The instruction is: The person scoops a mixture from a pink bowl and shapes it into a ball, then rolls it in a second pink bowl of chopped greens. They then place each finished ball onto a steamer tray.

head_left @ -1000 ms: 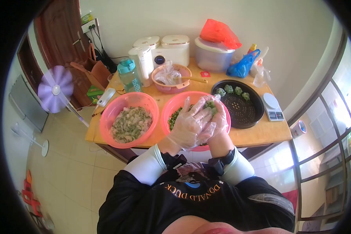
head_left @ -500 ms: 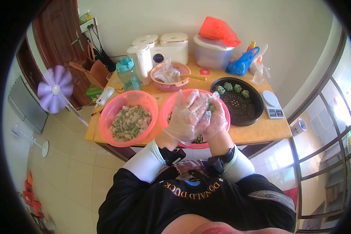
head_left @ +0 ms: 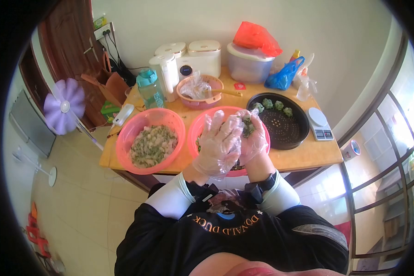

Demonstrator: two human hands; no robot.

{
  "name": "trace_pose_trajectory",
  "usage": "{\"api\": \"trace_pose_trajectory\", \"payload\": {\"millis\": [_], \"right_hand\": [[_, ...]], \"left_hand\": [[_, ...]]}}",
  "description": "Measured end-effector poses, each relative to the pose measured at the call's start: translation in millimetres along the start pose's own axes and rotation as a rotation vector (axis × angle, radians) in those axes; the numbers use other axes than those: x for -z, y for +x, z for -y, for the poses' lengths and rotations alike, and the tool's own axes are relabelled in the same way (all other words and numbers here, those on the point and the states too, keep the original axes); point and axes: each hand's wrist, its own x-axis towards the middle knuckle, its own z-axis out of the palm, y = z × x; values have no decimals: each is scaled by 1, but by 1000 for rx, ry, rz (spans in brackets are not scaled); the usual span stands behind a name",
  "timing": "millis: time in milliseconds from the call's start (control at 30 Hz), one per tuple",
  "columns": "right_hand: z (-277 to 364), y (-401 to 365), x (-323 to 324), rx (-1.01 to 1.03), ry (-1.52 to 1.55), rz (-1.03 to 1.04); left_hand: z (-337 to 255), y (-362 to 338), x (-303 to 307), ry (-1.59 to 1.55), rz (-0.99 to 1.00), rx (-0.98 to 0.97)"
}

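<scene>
L hand [head_left: 218, 146] back from clump [head_left: 248, 128]

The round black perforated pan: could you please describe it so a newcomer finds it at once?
On the light wooden table, look right past the two large pink bowls. Just left of the white digital scale sits the round pan; its black colour and the greenish balls inside set it apart.

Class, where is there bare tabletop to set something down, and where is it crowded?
Bare wood shows at the front right corner, bordered by the black pan, kitchen scale and right pink basin. The back edge is crowded from water bottle to blue bag.
</scene>
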Motion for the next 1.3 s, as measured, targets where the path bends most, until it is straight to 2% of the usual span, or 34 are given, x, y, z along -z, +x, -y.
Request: {"api": "trace_pose_trajectory", "payload": {"millis": [67,100,167,200,233,267,300,333,367,400,433,467,500,533,567,600,733,800,833,900,933,967,1000,1033,1100,1200,1233,1300], "right_hand": [[0,-1,-4,8,20,-52],[-1,-2,-5,14,38,-108],[-5,-3,-10,22,14,-186],[-6,-2,-12,36,-7,-261],[-6,-1,-10,34,-8,-263],[-5,0,-7,18,-251,-244],[-6,1,-5,1,-493,-222],[-11,-7,-25,26,-794,-298],[-14,-11,-28,20,-796,-297],[-18,-15,-28,229,-1344,-10],[-22,-18,-32,453,-1863,325],[-23,-23,-50,386,-2036,498],[-23,-23,-52,378,-2037,509],[-21,-23,-53,357,-2105,602],[-19,-23,-53,333,-2173,695],[-15,-20,-47,376,-2160,776],[-9,-23,-50,356,-2120,755],[-6,-24,-45,126,-1818,462],[-6,-26,-45,126,-1819,462],[-7,-31,-47,275,-1501,230],[-1,-35,-53,163,-1376,193],[-2,-35,-50,160,-1376,196],[-3,-37,-46,121,-1117,78],[-5,-40,-43,83,-856,-37],[-23,-49,-38,79,-842,-76],[-50,-57,-33,-10,-861,-27],[-53,-54,-27,-46,-997,-93],[-55,-54,-20,50,-1195,88]], "left_hand": [[1,-6,-2,-68,-136,83],[-1,-8,-5,-66,-137,85],[-14,-2,-13,-447,-289,464],[-14,-3,-22,-446,-290,467],[-12,-4,-31,-975,-396,772],[-10,-6,-36,-1514,-490,1068],[-6,-10,-39,-1513,-492,1071],[-3,-8,-35,-1896,-490,1127],[-6,5,-19,-2284,-479,1158],[-14,18,-5,-2286,-496,1304],[-10,13,-9,-2283,-509,1302],[-2,5,-17,-2314,-480,1169],[3,-3,-24,-2340,-451,1039],[3,-4,-23,-2340,-467,1039],[3,-4,-22,-2337,-547,1128],[3,-3,-22,-2332,-626,1218],[7,3,-27,-2266,-704,1193],[1,13,-15,-2352,-648,1110],[4,12,-16,-2353,-648,1109],[11,5,-23,-2292,-869,1320],[14,2,-25,-2292,-871,1318],[17,-1,-26,-2337,-864,1224],[19,-3,-27,-2378,-856,1131],[18,-1,-25,-2377,-859,1131],[16,4,-21,-2204,-993,1276],[21,4,-27,-2166,-1036,1240],[22,3,-30,-2166,-1037,1237],[24,1,-36,-2163,-1023,1253]]}}
